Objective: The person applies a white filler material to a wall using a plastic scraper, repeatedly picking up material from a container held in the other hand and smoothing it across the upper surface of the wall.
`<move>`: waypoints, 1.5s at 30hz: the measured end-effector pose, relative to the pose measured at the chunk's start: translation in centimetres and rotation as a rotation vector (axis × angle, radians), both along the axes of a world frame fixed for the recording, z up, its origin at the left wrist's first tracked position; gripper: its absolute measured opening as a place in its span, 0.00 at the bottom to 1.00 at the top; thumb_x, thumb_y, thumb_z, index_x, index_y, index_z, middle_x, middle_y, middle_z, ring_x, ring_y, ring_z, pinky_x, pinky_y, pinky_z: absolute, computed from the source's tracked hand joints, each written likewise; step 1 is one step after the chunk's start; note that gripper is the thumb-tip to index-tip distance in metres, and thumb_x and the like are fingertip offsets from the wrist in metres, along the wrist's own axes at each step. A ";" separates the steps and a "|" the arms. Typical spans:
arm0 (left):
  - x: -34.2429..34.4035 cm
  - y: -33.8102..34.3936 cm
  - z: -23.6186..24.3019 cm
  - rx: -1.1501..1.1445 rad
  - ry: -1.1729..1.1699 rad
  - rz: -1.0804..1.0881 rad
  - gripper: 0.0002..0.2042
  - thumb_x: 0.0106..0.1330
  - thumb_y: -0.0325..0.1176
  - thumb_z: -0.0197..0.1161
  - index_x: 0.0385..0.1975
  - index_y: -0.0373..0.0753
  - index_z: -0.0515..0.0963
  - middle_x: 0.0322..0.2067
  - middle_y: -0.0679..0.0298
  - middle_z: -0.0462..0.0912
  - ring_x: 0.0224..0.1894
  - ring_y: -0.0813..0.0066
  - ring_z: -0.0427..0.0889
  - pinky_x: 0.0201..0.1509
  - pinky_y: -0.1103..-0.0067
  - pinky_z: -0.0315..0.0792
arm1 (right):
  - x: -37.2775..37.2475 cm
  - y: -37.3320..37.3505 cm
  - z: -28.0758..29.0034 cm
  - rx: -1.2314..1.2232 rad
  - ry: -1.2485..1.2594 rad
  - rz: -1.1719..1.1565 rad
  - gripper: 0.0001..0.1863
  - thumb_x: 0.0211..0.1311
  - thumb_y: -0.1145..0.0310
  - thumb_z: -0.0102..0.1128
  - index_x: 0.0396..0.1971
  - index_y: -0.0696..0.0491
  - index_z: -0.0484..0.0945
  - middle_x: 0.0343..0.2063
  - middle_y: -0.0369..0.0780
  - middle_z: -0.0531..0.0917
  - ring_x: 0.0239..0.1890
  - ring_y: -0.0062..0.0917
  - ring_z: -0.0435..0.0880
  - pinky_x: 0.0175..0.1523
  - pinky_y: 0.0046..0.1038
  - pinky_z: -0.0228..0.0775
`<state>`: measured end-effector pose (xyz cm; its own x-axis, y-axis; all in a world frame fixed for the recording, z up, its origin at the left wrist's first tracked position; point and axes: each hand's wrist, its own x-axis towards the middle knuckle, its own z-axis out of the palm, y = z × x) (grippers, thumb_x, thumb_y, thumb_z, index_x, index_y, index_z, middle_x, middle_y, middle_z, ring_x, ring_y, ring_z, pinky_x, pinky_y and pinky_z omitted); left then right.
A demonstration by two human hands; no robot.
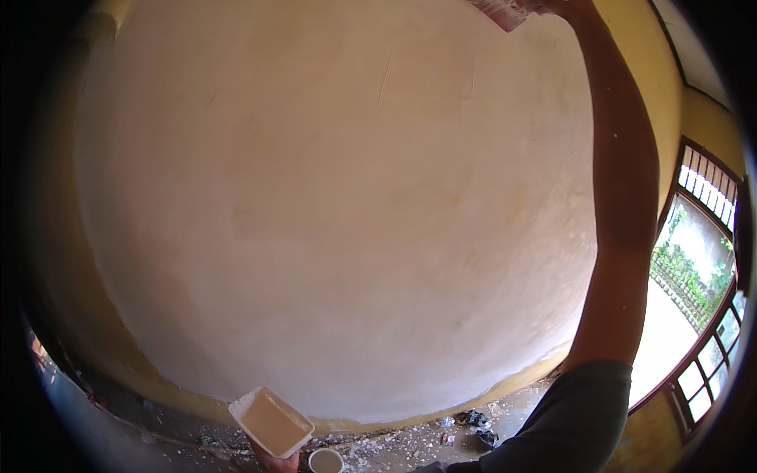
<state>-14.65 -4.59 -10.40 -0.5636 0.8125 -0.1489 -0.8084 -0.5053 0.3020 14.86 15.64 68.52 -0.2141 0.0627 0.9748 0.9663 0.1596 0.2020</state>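
Note:
High up at the top edge, my right hand (550, 6) grips a putty knife with a wide, reddish, smeared blade (505, 13), held against or close to the wall; whether it touches I cannot tell. My right arm stretches up along the right side. Low at the bottom, my left hand (281, 463) holds a white rectangular tub (257, 438) from beneath, its fingers mostly hidden. Smooth beige paste (272, 418) lies in the tub. Pale, patchy coating covers most of the wall (339, 213), with a few thin raised lines near its upper middle.
A round white-rimmed container (326, 452) stands below, beside the tub. White flakes and scraps litter the floor (386, 451) along the wall, with crumpled black plastic (471, 418) among them. To the right are a brown-framed opening and window panes (712, 357), with plants outside.

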 end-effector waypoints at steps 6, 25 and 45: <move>-1.6 -0.7 -0.2 -0.038 0.076 0.010 0.48 0.50 0.41 0.79 0.69 0.36 0.57 0.62 0.51 0.69 0.62 0.54 0.74 0.63 0.58 0.71 | -1.6 2.7 -16.2 -0.435 -0.206 0.081 0.22 0.59 0.50 0.67 0.39 0.55 0.84 0.37 0.43 0.86 0.37 0.34 0.87 0.43 0.37 0.80; -1.0 0.9 1.4 -0.023 0.090 -0.052 0.45 0.55 0.43 0.74 0.71 0.39 0.55 0.63 0.54 0.68 0.62 0.55 0.73 0.64 0.58 0.71 | -5.5 7.2 -15.6 -0.438 -0.443 0.031 0.18 0.62 0.51 0.62 0.38 0.51 0.83 0.42 0.48 0.84 0.43 0.42 0.84 0.53 0.41 0.74; 1.4 4.8 2.4 -0.003 0.098 -0.058 0.42 0.61 0.46 0.68 0.72 0.43 0.52 0.65 0.58 0.66 0.63 0.57 0.72 0.64 0.59 0.71 | 3.9 10.7 4.0 -0.004 0.167 -0.073 0.32 0.60 0.37 0.61 0.28 0.58 0.85 0.27 0.49 0.86 0.31 0.39 0.88 0.35 0.36 0.80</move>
